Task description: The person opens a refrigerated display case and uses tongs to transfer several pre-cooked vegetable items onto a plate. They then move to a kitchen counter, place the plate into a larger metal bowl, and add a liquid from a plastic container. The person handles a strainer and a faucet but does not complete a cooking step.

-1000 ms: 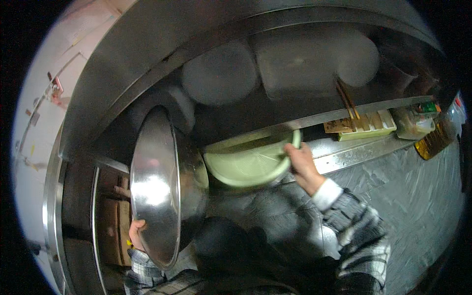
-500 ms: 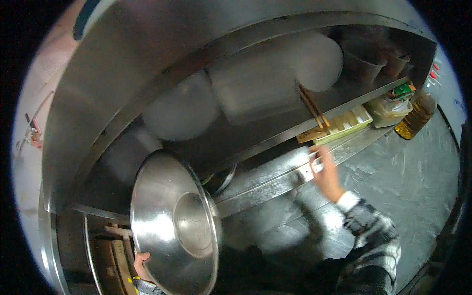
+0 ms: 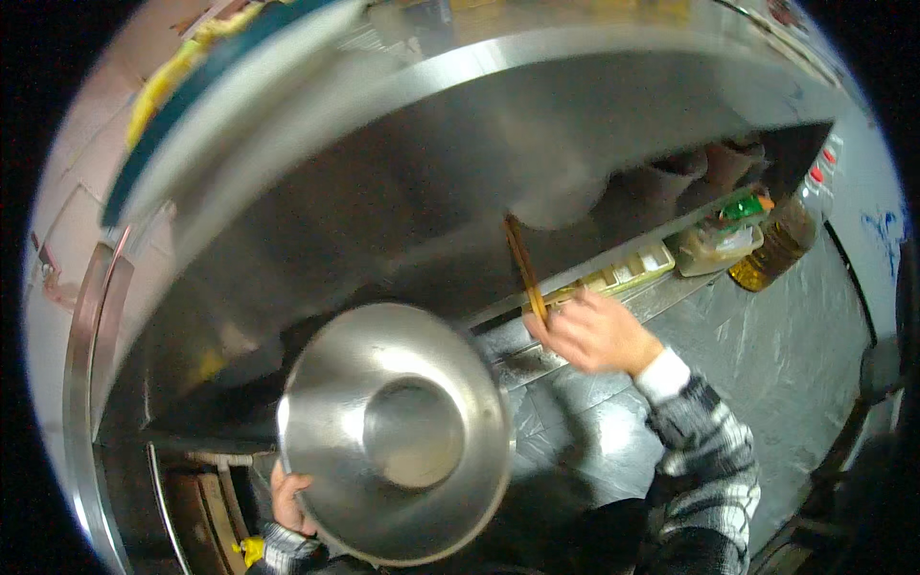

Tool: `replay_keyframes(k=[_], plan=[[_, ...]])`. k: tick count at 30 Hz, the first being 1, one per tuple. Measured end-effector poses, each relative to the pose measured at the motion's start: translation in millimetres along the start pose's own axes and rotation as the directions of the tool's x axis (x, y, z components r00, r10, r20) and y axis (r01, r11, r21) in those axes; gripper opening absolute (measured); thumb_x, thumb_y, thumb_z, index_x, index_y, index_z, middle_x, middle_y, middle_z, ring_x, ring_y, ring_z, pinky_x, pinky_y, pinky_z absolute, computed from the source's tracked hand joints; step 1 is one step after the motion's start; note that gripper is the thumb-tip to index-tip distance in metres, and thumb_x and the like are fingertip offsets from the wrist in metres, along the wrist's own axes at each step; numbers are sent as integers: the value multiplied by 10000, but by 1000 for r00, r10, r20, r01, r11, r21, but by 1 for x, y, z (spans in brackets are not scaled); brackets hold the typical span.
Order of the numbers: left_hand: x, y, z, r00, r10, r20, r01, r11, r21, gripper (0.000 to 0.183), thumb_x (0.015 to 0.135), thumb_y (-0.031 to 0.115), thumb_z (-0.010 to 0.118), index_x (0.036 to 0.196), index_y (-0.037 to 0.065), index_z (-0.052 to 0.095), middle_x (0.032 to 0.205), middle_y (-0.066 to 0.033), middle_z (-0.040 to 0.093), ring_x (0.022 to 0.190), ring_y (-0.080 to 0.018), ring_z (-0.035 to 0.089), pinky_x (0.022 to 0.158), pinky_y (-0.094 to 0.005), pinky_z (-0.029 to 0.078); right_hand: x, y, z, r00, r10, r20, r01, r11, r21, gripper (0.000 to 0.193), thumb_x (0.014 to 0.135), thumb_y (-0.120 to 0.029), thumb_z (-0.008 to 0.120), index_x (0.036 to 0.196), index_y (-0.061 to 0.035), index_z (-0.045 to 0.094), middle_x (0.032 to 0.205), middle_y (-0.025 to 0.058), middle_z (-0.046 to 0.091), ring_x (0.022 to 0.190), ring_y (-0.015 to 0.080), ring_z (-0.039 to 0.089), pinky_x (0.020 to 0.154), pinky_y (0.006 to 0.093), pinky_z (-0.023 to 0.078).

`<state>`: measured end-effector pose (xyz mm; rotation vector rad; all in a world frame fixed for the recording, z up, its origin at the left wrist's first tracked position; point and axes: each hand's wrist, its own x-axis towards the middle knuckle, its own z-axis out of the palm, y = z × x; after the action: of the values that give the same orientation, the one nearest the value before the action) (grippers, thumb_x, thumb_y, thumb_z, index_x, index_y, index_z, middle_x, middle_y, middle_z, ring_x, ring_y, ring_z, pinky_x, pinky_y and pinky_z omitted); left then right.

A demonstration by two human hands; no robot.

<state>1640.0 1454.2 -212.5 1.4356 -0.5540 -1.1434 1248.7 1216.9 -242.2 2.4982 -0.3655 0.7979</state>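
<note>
My left hand (image 3: 290, 500) grips the left rim of a large, wide stainless steel bowl (image 3: 326, 412). The bowl is tilted with its inside facing me, and nothing shows in it. At the front edge of the steel shelf, my right hand (image 3: 602, 333) has its fingers closed on the near ends of a pair of brown wooden chopsticks (image 3: 523, 266). Their far ends reach back over the shelf to a blurred round pale thing (image 3: 561, 196). Just beyond the right hand, below the shelf edge, lies a yellowish compartmented tray (image 3: 628, 273).
Dark tubs (image 3: 661, 187) stand on the shelf at the right. Below are a clear plastic container (image 3: 717, 249) and a bottle of yellow oil (image 3: 774, 251). A broad steel hood or panel (image 3: 383, 182) curves across the back. Grey flooring (image 3: 767, 355) lies to the right.
My right hand has moved to the chopsticks and closed on their near ends. The bowl has turned to face me more and sits further right in view. The whole view has shifted.
</note>
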Motion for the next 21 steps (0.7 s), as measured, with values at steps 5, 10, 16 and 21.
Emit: replay_keyframes(k=[5, 10, 16, 21], plan=[[-14, 27, 23, 994, -64, 86, 35, 952, 304, 374, 744, -4, 513, 1112, -45, 569, 976, -97, 636, 882, -174, 577, 811, -290, 448, 20, -28, -173, 913, 341, 225, -393, 883, 256, 135, 700, -180, 713, 803, -116, 655, 641, -31, 456, 597, 152, 466, 577, 301, 366], [-61, 65, 54, 992, -125, 35, 105, 931, 350, 283, 797, 4, 547, 1072, -32, 602, 934, -56, 647, 803, -128, 579, 739, -278, 463, 55, -47, -293, 328, 828, -454, -682, 541, 493, 228, 884, -230, 494, 699, -99, 475, 676, 17, 420, 635, 183, 472, 608, 314, 337], [-124, 178, 46, 974, -211, 80, 173, 926, 335, 267, 791, 24, 541, 1044, -31, 608, 868, -36, 649, 738, -80, 571, 659, -248, 465, 156, -42, -337, 234, 876, 422, -971, 184, 156, 31, 818, 41, 570, 805, 13, 567, 782, 156, 577, 731, 296, 549, 663, 354, 459], [-194, 269, 23, 962, -265, -73, 267, 838, 477, 294, 794, 40, 559, 1075, -33, 607, 901, -69, 668, 766, -92, 592, 685, -257, 478, 228, -66, -320, 361, 550, 753, -933, 214, 290, 49, 843, -66, 620, 866, -26, 606, 799, 160, 618, 697, 354, 613, 599, 407, 479]])
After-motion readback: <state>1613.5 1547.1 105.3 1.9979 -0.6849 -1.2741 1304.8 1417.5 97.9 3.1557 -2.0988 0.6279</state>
